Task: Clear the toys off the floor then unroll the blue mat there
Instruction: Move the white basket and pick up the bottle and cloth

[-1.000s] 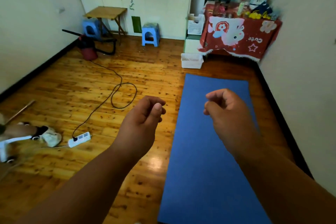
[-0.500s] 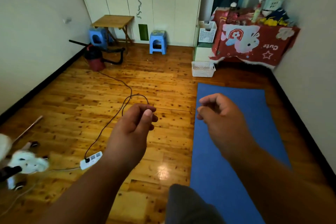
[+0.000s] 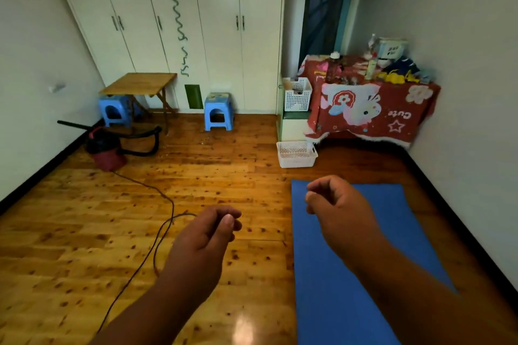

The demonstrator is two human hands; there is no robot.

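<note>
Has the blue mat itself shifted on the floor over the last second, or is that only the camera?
No. The blue mat keeps the same gap from the white basket and the right-hand wall; only the camera tilted up.

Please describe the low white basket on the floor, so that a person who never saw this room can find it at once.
Look at the table with the red cloth in the far right corner. On the wooden floor just in front of its left end, beyond the blue mat, lies the low basket. Unlike the taller white basket raised on a box behind it, it is shallow and sits directly on the floor.
</note>
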